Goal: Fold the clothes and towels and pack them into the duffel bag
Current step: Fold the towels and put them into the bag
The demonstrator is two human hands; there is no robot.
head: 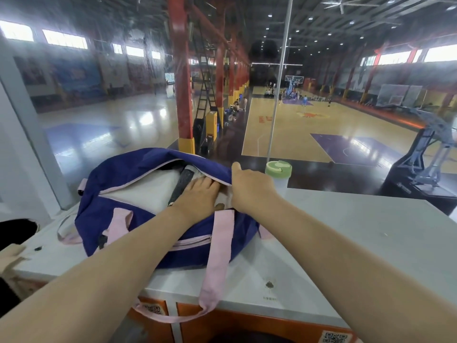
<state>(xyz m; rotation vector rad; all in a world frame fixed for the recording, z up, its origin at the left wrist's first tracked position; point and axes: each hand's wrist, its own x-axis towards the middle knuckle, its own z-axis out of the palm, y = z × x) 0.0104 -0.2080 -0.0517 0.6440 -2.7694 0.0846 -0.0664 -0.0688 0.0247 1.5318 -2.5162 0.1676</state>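
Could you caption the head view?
Left hand presses folded clothes into duffel bag; right hand holds its opening.

Arms: both forearms bare from the frame edge to the wrist, no sleeve in view.
Left hand (197, 194): bare, no glove, ring or watch visible.
Right hand (249, 186): bare, no glove; wrist without band or watch.

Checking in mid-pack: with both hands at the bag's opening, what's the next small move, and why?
Probably draw the left hand out. It lies flat on the folded clothes inside the bag, while the right hand holds the far flap up. The contents look settled below the rim, so closing could follow.
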